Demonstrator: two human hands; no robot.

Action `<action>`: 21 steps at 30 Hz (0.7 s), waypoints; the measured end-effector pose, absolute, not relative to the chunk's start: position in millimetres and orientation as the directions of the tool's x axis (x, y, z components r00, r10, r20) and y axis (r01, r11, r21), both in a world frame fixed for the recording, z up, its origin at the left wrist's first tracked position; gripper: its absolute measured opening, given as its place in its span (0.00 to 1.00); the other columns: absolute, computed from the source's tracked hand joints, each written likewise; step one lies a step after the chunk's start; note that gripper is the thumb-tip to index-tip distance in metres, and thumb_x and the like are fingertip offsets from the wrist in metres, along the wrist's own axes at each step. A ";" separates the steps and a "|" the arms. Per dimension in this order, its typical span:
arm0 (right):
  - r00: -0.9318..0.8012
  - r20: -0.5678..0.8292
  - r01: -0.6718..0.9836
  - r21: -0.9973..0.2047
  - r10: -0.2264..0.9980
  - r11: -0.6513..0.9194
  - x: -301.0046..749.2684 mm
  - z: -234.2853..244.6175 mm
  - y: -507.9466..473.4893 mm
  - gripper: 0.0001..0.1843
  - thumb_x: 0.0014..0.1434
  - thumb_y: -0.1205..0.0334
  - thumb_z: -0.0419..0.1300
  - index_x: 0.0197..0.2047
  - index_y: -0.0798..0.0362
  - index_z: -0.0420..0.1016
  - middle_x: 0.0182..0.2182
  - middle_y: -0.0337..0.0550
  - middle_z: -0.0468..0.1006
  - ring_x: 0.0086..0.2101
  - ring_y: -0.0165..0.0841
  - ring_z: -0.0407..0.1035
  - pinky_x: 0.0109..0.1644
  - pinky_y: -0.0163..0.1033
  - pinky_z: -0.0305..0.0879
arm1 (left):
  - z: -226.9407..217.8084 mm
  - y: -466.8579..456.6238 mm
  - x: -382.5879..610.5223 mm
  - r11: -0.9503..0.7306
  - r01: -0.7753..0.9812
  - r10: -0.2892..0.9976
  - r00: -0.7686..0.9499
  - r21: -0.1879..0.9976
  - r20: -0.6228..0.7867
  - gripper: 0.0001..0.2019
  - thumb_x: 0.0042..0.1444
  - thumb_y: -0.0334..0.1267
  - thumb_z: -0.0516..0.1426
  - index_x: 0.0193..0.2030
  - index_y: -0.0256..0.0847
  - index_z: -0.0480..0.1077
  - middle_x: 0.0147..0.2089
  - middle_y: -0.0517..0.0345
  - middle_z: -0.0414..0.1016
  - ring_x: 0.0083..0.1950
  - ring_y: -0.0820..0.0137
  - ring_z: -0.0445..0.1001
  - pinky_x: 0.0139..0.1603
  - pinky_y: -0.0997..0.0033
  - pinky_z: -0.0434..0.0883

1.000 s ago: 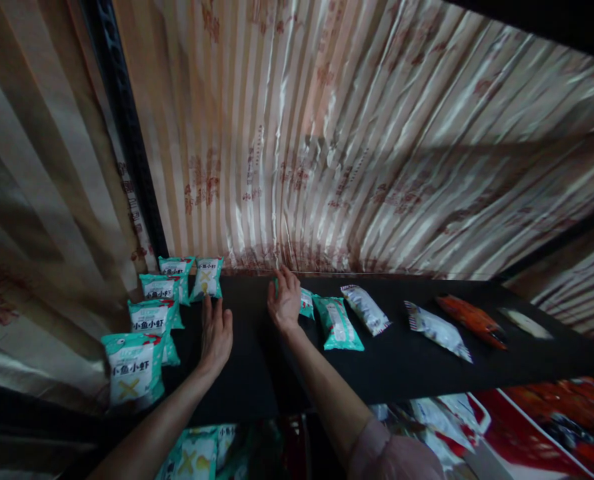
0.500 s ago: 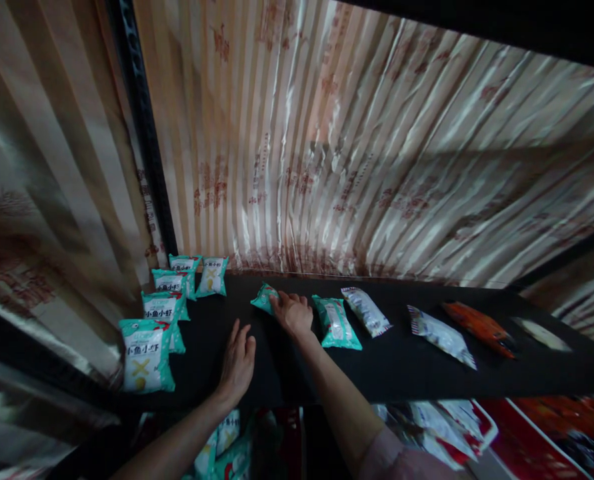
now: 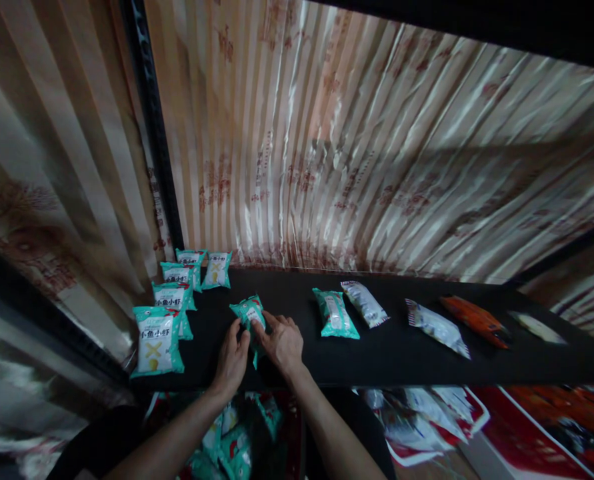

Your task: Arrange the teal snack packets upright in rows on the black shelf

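A teal-and-white snack bag (image 3: 249, 310) is held between my two hands over the black shelf, its top edge tilted. My right hand (image 3: 283, 343) grips the bag's right side, thumb and fingers bent onto it. My left hand (image 3: 233, 360) closes on its lower left edge, fingertips at the wrapper. To the left, several matching snack bags (image 3: 157, 341) stand in an overlapping row running back, with one more bag (image 3: 217, 270) beside the rearmost. Another teal bag (image 3: 335, 315) lies to the right of my hands, showing its back.
Further right on the black shelf (image 3: 387, 363) lie two white-and-blue packets (image 3: 365, 305) (image 3: 437, 328), an orange packet (image 3: 477, 321) and a pale flat item (image 3: 537, 328). Below stand red-rimmed boxes (image 3: 481, 423) of packets. A dark post (image 3: 159, 133) rises at left; patterned sheeting (image 3: 297, 167) hangs behind.
My right hand has brought the teal bag left and nearer to me. My left hand, apart from it before, now meets it at its left edge.
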State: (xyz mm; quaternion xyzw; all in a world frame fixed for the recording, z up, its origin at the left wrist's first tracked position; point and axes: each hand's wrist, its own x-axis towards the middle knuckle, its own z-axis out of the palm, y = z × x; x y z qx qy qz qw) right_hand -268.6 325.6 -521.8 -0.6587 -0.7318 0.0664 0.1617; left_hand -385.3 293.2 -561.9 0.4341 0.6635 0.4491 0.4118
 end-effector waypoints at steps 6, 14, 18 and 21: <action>-0.082 0.112 0.869 -0.478 0.990 0.126 -262.7 -532.5 312.9 0.23 0.60 0.46 0.49 0.52 0.47 0.73 0.43 0.46 0.78 0.44 0.39 0.71 0.48 0.40 0.63 | -567.6 285.0 -386.1 0.190 0.182 0.945 -0.302 0.965 -0.129 0.25 0.58 0.44 0.49 0.61 0.37 0.57 0.61 0.42 0.65 0.61 0.62 0.64 0.60 0.62 0.61; -0.039 0.000 0.599 -0.800 0.999 0.024 -256.1 -545.1 304.7 0.27 0.54 0.45 0.54 0.51 0.52 0.74 0.41 0.47 0.79 0.35 0.38 0.74 0.42 0.41 0.68 | -572.4 282.5 -389.2 0.177 0.181 0.951 -0.284 0.967 -0.121 0.29 0.56 0.48 0.51 0.61 0.35 0.56 0.62 0.42 0.62 0.63 0.61 0.61 0.61 0.60 0.60; -0.028 -0.012 0.496 -0.868 1.000 0.003 -258.1 -549.9 301.4 0.27 0.51 0.47 0.57 0.51 0.51 0.73 0.39 0.45 0.80 0.36 0.38 0.74 0.43 0.42 0.69 | -572.9 283.5 -391.9 0.166 0.195 0.944 -0.314 0.967 -0.099 0.27 0.54 0.47 0.53 0.59 0.36 0.59 0.59 0.43 0.66 0.61 0.60 0.64 0.59 0.60 0.63; 0.012 -0.010 0.414 -0.910 1.000 -0.014 -260.8 -554.3 299.6 0.30 0.48 0.48 0.61 0.52 0.53 0.71 0.37 0.44 0.79 0.37 0.38 0.74 0.43 0.41 0.69 | -575.7 283.0 -392.7 0.157 0.219 0.941 -0.330 0.963 -0.078 0.26 0.53 0.47 0.54 0.57 0.37 0.61 0.57 0.45 0.69 0.59 0.61 0.67 0.57 0.62 0.65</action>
